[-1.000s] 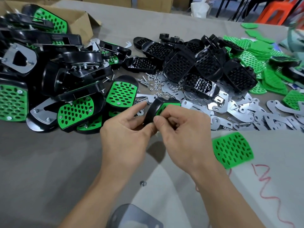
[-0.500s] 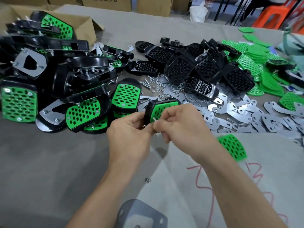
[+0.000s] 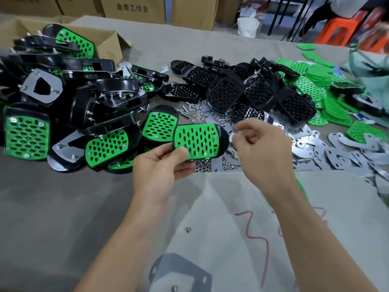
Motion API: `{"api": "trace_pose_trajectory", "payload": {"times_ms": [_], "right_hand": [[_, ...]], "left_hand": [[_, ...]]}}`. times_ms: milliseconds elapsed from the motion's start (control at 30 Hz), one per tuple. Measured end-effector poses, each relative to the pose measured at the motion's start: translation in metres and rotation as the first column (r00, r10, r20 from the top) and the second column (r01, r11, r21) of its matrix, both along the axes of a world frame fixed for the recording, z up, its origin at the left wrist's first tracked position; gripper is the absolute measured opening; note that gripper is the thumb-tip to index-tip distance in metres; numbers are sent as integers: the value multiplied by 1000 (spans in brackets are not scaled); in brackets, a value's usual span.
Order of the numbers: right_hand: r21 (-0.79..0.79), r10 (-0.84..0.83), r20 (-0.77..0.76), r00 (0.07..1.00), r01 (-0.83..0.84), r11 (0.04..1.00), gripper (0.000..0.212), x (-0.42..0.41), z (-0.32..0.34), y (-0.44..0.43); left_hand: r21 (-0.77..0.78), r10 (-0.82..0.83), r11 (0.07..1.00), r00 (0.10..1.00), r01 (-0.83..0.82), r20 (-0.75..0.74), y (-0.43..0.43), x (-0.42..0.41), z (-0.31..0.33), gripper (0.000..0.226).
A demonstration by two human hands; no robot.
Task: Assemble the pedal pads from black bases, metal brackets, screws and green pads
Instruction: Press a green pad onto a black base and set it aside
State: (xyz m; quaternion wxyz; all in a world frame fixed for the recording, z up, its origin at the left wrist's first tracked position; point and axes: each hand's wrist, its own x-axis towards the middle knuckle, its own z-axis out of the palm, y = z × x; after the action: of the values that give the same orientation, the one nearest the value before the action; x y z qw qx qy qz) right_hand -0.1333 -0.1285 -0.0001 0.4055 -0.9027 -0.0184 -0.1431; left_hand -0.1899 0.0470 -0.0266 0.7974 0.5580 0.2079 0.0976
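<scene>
Entry, as logged from my remote feed: one pedal pad (image 3: 200, 142), a black base with its green perforated face turned up toward the camera, held tilted above the table (image 3: 52, 207). The left hand (image 3: 160, 165) grips its near-left end, thumb on the green face and fingers underneath. The right hand (image 3: 263, 148) hangs just beside the pad's right end, apart from the left and not visibly touching the pad. Its fingers are curled, but blur hides whether they pinch anything, so I cannot tell. Left of the held pad is a heap of finished pedals (image 3: 27, 138), running back to an open cardboard box (image 3: 109, 41). Behind it, black bases (image 3: 225, 93) are piled in the middle, with loose green pads (image 3: 315, 81) further right. Screws and nuts (image 3: 193, 112) are scattered between the heaps, near the pad's far edge. Metal brackets (image 3: 341, 148) are spread flat at the right. Near edge of the table — a single bracket (image 3: 181, 270), a lone nut (image 3: 187, 229) and a red scribble (image 3: 249, 224) on the pale cloth. An orange stool (image 3: 336, 28) stands beyond the table.
</scene>
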Motion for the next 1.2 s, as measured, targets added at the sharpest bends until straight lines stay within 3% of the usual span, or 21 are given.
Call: {"api": "trace_pose_trajectory", "payload": {"times_ms": [33,67,167,200,333,467,567,733,800,867,933,1033,1200], "right_hand": [[122,34,58,998,-41,992,12,-3,5,6],[145,86,91,992,-99,984,13,-6,8,12],[-80,202,56,978,-197,977,26,-16,5,30],[-69,190,15,982,-188,980,30,-17,3,33],[103,149,-98,984,-139,985,39,-12,-1,29],[189,262,-156,952,-232,954,46,-3,3,19],[425,393,-192,899,-285,859,47,-1,4,9],[751,607,-162,778,-301,587,28,-3,-7,2],[820,539,-68,839,-261,510,24,0,-9,1],[798,325,55,944,-237,554,29,1,-9,0],[650,212,212,954,-300,698,39,-1,-12,6],[404,300,312,902,-411,817,49,-11,-22,21],[334,372,278,885,-453,827,59,-14,-27,17]], "left_hand": [[-1,-23,1000,1000,23,0,-1,0,1,13],[6,-47,999,999,47,0,-2,0,1,16],[28,-146,989,988,145,40,-5,-3,1,29],[55,-183,982,981,180,57,-5,-4,1,33],[136,-234,965,971,225,56,-6,-6,-2,38],[127,-197,973,980,193,12,-6,-2,-3,35],[80,-225,971,974,225,-8,-4,0,-1,21],[39,-132,990,989,135,-71,-2,5,4,37],[19,-118,993,990,119,-75,-1,5,4,40],[-4,-139,990,989,139,-59,0,4,4,41],[-26,-174,984,984,174,-33,0,3,4,40],[-54,-188,981,982,187,-4,0,3,3,41],[-69,-211,975,977,212,23,2,2,3,40]]}}
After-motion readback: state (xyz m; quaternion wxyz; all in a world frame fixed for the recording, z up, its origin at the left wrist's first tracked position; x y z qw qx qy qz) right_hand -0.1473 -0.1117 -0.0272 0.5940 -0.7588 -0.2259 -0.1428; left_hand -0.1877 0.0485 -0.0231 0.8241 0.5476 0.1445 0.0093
